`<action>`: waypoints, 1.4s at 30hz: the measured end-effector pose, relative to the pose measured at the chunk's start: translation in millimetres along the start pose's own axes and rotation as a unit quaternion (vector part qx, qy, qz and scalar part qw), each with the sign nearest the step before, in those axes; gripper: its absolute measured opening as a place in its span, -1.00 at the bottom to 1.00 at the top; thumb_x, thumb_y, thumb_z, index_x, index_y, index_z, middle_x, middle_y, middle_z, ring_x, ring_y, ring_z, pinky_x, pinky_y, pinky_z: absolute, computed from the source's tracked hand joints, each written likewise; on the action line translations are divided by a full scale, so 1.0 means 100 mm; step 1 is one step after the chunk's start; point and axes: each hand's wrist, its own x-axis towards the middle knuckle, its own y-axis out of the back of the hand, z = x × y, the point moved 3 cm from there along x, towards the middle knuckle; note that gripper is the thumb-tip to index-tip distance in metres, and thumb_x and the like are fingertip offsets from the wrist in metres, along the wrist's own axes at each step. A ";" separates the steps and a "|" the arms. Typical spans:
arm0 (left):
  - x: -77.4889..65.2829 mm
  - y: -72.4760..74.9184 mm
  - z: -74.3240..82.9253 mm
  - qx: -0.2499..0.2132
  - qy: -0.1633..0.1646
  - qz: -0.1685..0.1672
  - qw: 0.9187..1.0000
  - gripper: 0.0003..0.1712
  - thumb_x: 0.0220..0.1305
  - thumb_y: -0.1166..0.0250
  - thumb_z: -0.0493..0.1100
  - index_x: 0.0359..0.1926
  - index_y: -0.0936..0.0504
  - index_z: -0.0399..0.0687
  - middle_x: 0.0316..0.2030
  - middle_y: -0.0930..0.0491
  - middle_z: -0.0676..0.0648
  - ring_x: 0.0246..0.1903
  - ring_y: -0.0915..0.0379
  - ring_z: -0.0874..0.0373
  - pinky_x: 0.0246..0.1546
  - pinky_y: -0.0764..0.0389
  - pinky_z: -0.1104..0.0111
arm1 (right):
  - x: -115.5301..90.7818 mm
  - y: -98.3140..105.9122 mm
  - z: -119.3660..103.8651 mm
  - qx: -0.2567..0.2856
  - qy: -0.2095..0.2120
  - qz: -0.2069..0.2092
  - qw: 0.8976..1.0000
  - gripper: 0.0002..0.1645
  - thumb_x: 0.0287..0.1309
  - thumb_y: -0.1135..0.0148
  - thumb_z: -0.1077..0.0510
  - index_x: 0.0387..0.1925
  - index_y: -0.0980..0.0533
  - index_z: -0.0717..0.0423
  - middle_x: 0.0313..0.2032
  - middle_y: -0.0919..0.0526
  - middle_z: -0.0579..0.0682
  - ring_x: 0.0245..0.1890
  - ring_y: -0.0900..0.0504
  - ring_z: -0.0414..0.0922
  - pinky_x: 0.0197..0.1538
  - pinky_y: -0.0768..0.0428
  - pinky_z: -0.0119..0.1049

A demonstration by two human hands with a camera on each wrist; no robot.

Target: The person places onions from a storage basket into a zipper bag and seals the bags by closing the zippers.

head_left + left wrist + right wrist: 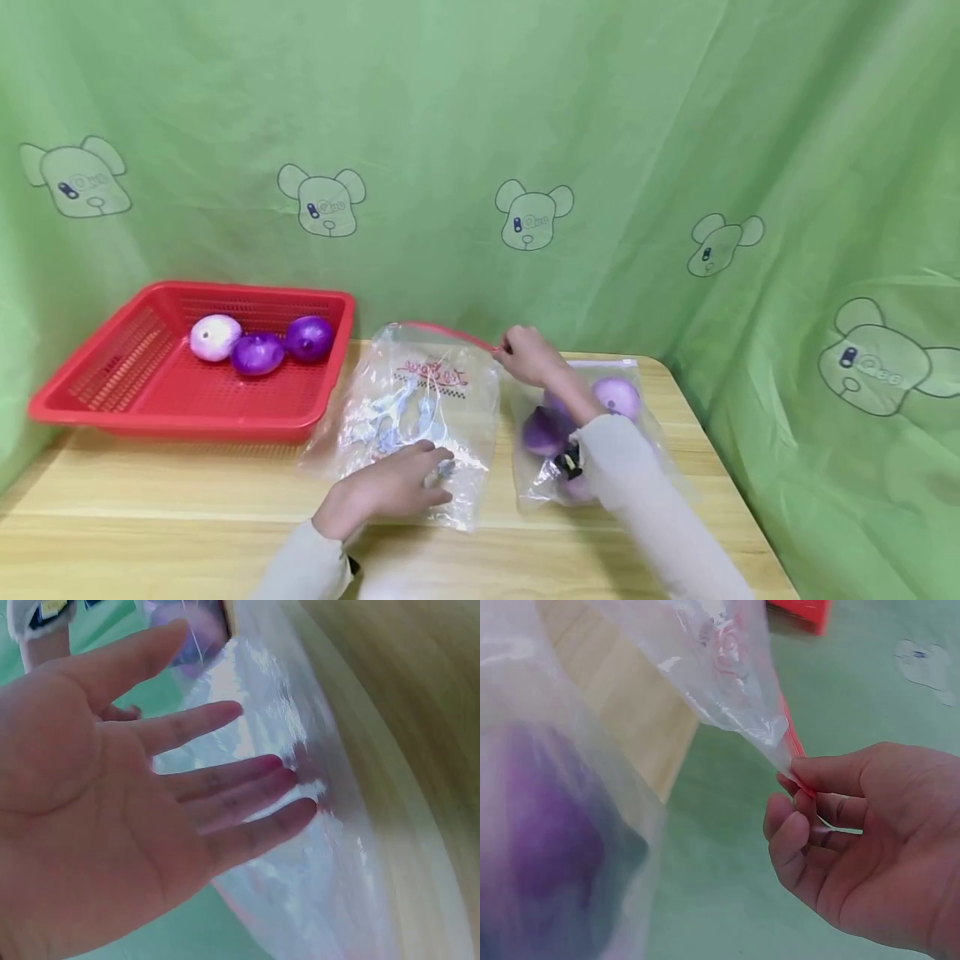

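A clear zip bag [442,404] with a red seal strip and printed pattern lies mid-table. My right hand [527,356] pinches the right end of its red strip between thumb and fingers, raising that corner, as the right wrist view also shows at the strip [795,754]. My left hand [397,483] is over the lower part of the bag, its fingers extended and spread in the left wrist view; whether they touch the plastic I cannot tell. Under my right forearm lies a second clear bag [525,487] holding several purple onions [546,431].
At the left stands a red plastic basket [187,425] with a whitish onion [215,337] and two purple onions [257,354] inside. A green curtain [435,125] with printed bear heads hangs behind and at both sides of the wooden table [187,508].
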 end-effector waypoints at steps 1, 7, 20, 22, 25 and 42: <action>0.00 0.02 -0.01 -0.006 -0.004 0.010 1.000 -0.38 0.32 -0.31 0.02 0.31 -0.46 -0.16 0.25 -0.44 -0.25 0.22 -0.41 -0.15 0.23 -0.45 -0.04 | -0.06 0.05 -0.01 0.011 0.001 0.009 1.000 -0.78 0.33 -0.21 0.19 -0.45 -0.54 0.18 -0.62 -0.48 -0.05 -0.67 -0.34 -0.21 -0.62 -0.33 -0.42; -0.03 0.21 -0.05 -0.001 0.018 0.110 0.994 -0.47 0.38 -0.26 0.02 0.22 -0.53 -0.21 0.18 -0.52 -0.22 0.18 -0.45 -0.18 0.20 -0.46 -0.10 | -0.43 0.39 -0.09 0.023 0.014 0.094 0.995 -0.84 0.33 -0.19 0.23 -0.34 -0.57 0.26 -0.56 -0.52 0.03 -0.65 -0.39 -0.15 -0.67 -0.36 -0.41; -0.32 0.78 0.35 -0.283 -0.059 0.245 0.925 -0.61 0.53 -0.06 0.02 0.24 -0.53 0.02 0.09 -0.62 -0.01 0.00 -0.61 0.11 -0.12 -0.69 0.27 | -1.35 0.68 -0.89 -0.114 0.230 0.355 0.899 -0.84 0.32 -0.19 0.23 -0.36 -0.52 0.25 -0.47 -0.47 0.00 -0.66 -0.33 -0.24 -0.68 -0.33 -0.51; -0.35 0.83 0.41 -0.345 -0.089 0.250 0.900 -0.57 0.58 0.04 -0.01 0.28 -0.49 -0.08 0.13 -0.60 -0.11 0.01 -0.63 0.02 -0.14 -0.71 0.21 | -1.48 0.61 -1.06 -0.144 0.291 0.370 0.871 -0.80 0.35 -0.13 0.22 -0.39 -0.53 0.26 -0.51 -0.45 -0.02 -0.69 -0.27 -0.28 -0.71 -0.24 -0.58; -0.38 0.86 0.44 -0.410 -0.100 0.249 0.872 -0.53 0.61 0.11 -0.03 0.24 -0.51 -0.22 0.12 -0.61 -0.22 -0.01 -0.65 -0.06 -0.19 -0.72 0.13 | -1.62 0.40 -1.27 -0.166 0.358 0.352 0.849 -0.79 0.34 -0.13 0.19 -0.38 -0.56 0.23 -0.52 -0.47 -0.06 -0.67 -0.27 -0.31 -0.67 -0.19 -0.66; -0.37 0.82 0.53 -0.390 -0.085 0.294 0.869 -0.76 0.37 -0.28 -0.24 -0.43 -0.70 -0.30 -0.55 -0.68 -0.12 -0.53 -0.66 0.14 -0.45 -0.73 0.18 | -1.53 0.08 -1.36 0.033 0.164 0.165 0.972 -0.50 0.38 -0.03 -0.33 -0.02 -0.54 -0.05 -0.20 -0.59 -0.23 -0.29 -0.54 -0.28 -0.26 -0.57 -0.39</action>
